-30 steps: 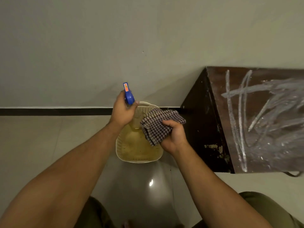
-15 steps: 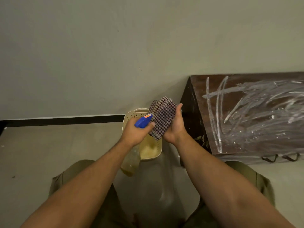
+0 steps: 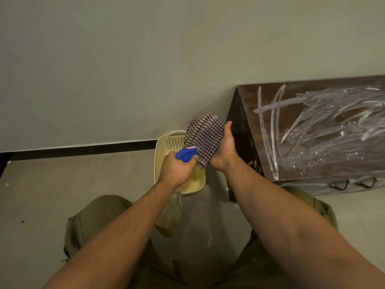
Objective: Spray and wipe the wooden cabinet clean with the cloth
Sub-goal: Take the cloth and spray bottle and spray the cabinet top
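Observation:
My left hand (image 3: 177, 171) grips a clear spray bottle (image 3: 169, 213) with yellowish liquid; its blue nozzle head (image 3: 186, 153) points right at the cloth. My right hand (image 3: 224, 151) holds a folded checkered cloth (image 3: 205, 135) upright, facing the nozzle, almost touching it. The dark wooden cabinet (image 3: 312, 130) stands low on the right against the wall. Its top is streaked with white smears and specks. Both hands are left of the cabinet's corner.
A cream perforated plastic basket (image 3: 166, 146) sits on the tiled floor under my hands, by the wall's black skirting (image 3: 83, 150). Two dark handles (image 3: 352, 184) hang on the cabinet's front. My knees in olive trousers are at the bottom.
The bottle came out of the basket and tipped so its nozzle faces the cloth. The cloth rose and turned upright. The view shifted, so the cabinet sits further left than a second ago.

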